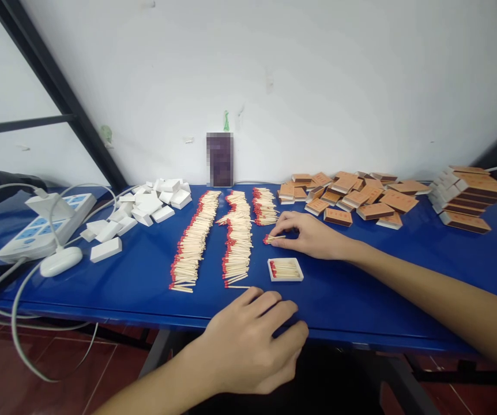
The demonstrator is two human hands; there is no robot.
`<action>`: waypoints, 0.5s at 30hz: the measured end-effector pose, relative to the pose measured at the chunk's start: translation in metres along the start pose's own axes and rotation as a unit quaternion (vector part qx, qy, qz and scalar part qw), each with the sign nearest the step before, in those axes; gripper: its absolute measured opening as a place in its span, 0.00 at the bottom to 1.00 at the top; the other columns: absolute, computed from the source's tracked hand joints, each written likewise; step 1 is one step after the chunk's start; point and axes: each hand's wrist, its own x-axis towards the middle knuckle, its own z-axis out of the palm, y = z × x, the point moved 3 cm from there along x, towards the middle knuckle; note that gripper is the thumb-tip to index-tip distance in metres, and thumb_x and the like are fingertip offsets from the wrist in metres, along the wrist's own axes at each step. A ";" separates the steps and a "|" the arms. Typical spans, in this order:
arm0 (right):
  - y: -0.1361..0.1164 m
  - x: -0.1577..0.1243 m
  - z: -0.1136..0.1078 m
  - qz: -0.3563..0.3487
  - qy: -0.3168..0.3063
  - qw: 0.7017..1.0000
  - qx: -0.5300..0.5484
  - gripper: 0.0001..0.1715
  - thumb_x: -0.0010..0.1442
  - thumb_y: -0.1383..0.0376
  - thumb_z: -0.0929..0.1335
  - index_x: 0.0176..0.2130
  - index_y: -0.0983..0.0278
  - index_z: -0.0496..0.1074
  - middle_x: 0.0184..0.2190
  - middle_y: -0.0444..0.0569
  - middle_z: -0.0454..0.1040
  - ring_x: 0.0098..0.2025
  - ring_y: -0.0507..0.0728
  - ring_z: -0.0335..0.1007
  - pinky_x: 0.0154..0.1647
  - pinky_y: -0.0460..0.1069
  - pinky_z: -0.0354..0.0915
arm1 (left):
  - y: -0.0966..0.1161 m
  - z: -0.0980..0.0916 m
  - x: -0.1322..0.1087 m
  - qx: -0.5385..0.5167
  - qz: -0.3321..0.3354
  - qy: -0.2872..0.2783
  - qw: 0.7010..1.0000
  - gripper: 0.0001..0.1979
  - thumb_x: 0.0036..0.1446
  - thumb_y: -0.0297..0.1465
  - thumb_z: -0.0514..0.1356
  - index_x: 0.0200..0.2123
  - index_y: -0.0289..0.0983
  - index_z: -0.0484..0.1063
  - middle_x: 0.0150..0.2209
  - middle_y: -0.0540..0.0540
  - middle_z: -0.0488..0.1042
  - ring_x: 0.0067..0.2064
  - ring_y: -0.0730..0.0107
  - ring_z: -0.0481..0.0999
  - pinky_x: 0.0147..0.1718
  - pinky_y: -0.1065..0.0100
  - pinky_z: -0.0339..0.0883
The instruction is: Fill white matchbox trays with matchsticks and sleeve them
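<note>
My right hand (311,235) lies on the blue table (145,276), its fingers pinched on a few red-tipped matches (274,237). Just in front of it sits a small white tray (285,269) with matches inside. My left hand (252,340) rests at the table's near edge with its fingers curled down on the surface and nothing visible in it. Three long rows of loose matches (235,236) lie to the left of my right hand.
Empty white trays (145,210) are heaped at the back left. Orange matchbox sleeves (352,196) lie at the back right, with a stack (469,199) at the far right. A white power strip (41,225), a mouse (61,260) and cables sit at the left.
</note>
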 end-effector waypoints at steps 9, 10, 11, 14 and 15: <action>-0.011 -0.001 -0.002 -0.002 -0.011 1.000 -0.003 0.18 0.64 0.52 0.67 0.39 0.59 0.82 0.36 0.50 0.78 0.35 0.57 0.73 0.38 0.52 0.65 | 0.000 -0.001 0.001 0.002 0.002 0.001 1.000 0.09 0.63 0.31 0.56 0.44 0.36 0.72 0.44 0.44 0.75 0.45 0.61 0.74 0.42 0.62 0.68; -0.012 -0.001 -0.002 -0.009 -0.008 1.000 -0.007 0.18 0.64 0.52 0.67 0.39 0.59 0.82 0.36 0.50 0.79 0.36 0.57 0.73 0.38 0.52 0.65 | 0.000 -0.001 0.001 0.003 0.002 -0.001 1.000 0.09 0.63 0.31 0.56 0.44 0.36 0.72 0.44 0.44 0.75 0.45 0.61 0.74 0.42 0.62 0.68; -0.013 -0.002 -0.002 -0.016 -0.004 1.000 -0.010 0.18 0.64 0.52 0.67 0.38 0.59 0.82 0.36 0.50 0.79 0.36 0.57 0.73 0.38 0.52 0.65 | 0.000 -0.001 0.001 0.004 0.002 -0.002 1.000 0.09 0.63 0.31 0.56 0.44 0.36 0.72 0.44 0.44 0.75 0.46 0.61 0.74 0.42 0.62 0.68; -0.014 -0.002 -0.002 -0.035 -0.003 0.999 -0.020 0.18 0.65 0.53 0.66 0.39 0.58 0.82 0.37 0.50 0.79 0.37 0.58 0.73 0.39 0.52 0.65 | 0.000 -0.001 0.001 0.005 0.002 -0.003 1.000 0.09 0.63 0.31 0.56 0.44 0.35 0.72 0.44 0.43 0.75 0.46 0.60 0.73 0.43 0.62 0.68; -0.014 -0.002 -0.001 -0.038 -0.005 0.999 -0.023 0.18 0.65 0.53 0.66 0.39 0.58 0.82 0.37 0.50 0.79 0.37 0.58 0.73 0.39 0.52 0.66 | 0.000 -0.001 0.001 0.004 0.002 -0.004 1.000 0.09 0.63 0.31 0.56 0.44 0.36 0.72 0.44 0.43 0.75 0.46 0.60 0.73 0.43 0.62 0.68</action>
